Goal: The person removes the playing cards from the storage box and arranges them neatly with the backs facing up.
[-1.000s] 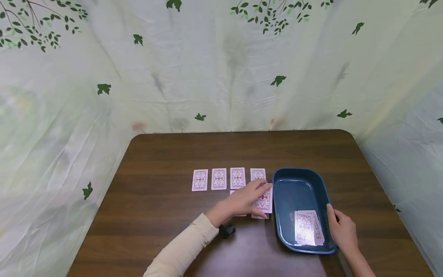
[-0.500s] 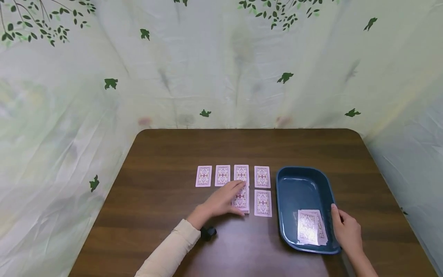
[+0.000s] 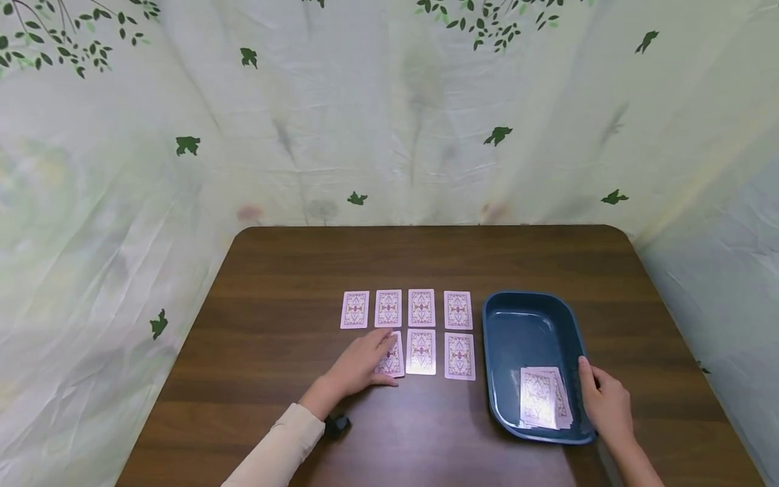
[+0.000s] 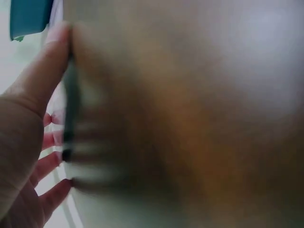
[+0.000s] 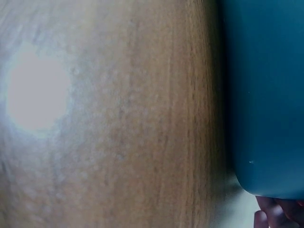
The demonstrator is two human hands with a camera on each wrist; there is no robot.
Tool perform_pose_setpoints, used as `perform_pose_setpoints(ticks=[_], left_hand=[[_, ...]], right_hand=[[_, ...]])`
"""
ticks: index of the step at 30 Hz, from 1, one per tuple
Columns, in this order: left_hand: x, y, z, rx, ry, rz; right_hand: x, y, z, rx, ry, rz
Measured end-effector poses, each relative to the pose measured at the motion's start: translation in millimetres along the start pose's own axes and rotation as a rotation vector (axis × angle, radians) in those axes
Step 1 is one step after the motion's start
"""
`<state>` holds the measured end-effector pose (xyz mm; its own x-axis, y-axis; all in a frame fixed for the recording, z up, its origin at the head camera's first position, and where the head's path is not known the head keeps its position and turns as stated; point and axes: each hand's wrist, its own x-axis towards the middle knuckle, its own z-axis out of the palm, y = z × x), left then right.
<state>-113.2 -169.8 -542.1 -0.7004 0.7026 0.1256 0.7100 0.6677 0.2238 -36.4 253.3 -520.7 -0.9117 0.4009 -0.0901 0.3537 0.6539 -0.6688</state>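
My left hand (image 3: 360,365) is over a playing card (image 3: 392,358) in the nearer row, its fingers at the far edge and thumb at the near edge. The left wrist view shows that hand's thumb (image 4: 45,61) and spread fingers; the card is hardly visible there. Beside it lie two face-down cards, a middle card (image 3: 421,352) and a right card (image 3: 459,356). My right hand (image 3: 608,406) grips the right rim of a blue tray (image 3: 496,392), thumb on top. Inside the tray's near end lies a loose pile of cards (image 3: 541,399).
A farther row of several face-down cards (image 3: 388,308) lies just beyond. All stands on a brown wooden table (image 3: 255,338). A leaf-print cloth (image 3: 389,135) hangs behind the table. A black device (image 3: 337,426) sits at the left wrist.
My left hand has moved leftward along the nearer row with the card, from beside the tray, uncovering the two cards at its right. The right hand stays on the tray.
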Motion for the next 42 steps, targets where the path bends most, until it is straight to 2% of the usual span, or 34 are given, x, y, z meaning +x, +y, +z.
perform_pose_setpoints(ticks=[3, 6, 13, 23, 33, 37, 42], left_hand=[[-5.3, 0.0, 6.3, 0.036, -0.019, -0.019], [-7.8, 0.9, 8.8, 0.036, -0.031, -0.043], [-5.7, 2.1, 5.2, -0.037, -0.015, -0.055], [-2.3, -1.2, 1.1, -0.086, -0.072, -0.101], [-2.2, 0.8, -3.0, -0.051, -0.043, -0.082], [7.6, 10.5, -8.7, -0.004, -0.008, -0.032], [39.9, 35.8, -22.2, -0.007, 0.039, 0.069]], right_hand=[[-0.6, -0.8, 0.9, 0.000, 0.000, 0.003], [-1.0, -0.9, 1.1, 0.000, -0.004, 0.015], [-1.0, -1.7, 0.4, -0.012, -0.003, 0.006], [-0.3, -1.4, 0.1, -0.004, -0.017, 0.023], [0.9, -1.9, -1.2, 0.003, -0.010, 0.001], [0.8, -1.2, -1.2, 0.001, -0.003, -0.005], [0.7, -1.0, 0.1, 0.006, 0.007, -0.011]])
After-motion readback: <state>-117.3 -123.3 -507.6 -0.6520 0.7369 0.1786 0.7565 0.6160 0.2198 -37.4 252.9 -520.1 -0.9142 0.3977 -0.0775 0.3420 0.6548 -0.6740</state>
